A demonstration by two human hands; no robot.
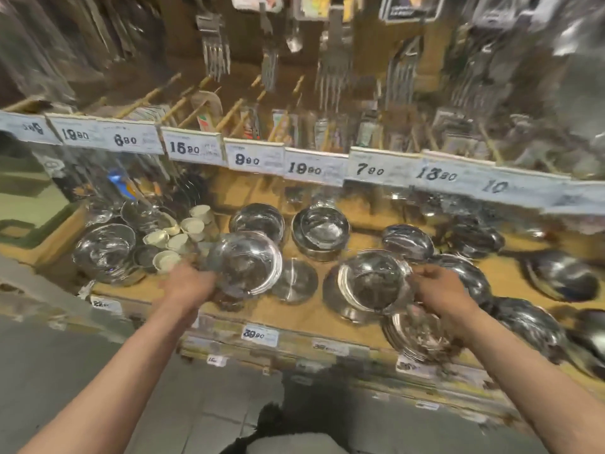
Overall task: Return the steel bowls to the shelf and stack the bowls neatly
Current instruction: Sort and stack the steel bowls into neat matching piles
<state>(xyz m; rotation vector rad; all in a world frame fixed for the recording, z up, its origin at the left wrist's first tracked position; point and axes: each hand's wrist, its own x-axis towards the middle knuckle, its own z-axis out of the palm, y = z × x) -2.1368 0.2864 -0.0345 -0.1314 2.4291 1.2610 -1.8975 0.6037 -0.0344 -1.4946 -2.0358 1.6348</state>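
Note:
My left hand [188,285] grips the near rim of a steel bowl [245,262], tilted and held just above the wooden shelf [294,314]. My right hand [440,291] holds the right rim of a second steel bowl [371,281], which sits over a wider bowl [334,301] on the shelf. More steel bowls stand behind: one [258,219] at the centre and a stack [322,231] to its right. A flat steel lid or plate [294,280] lies between the two held bowls. The picture is blurred.
A large bowl [106,252] and small white cups [183,235] fill the shelf's left side. Further steel bowls [471,239] and a stack [415,332] crowd the right. Price tags [245,158] line the upper shelf edge, with forks [214,49] hanging above.

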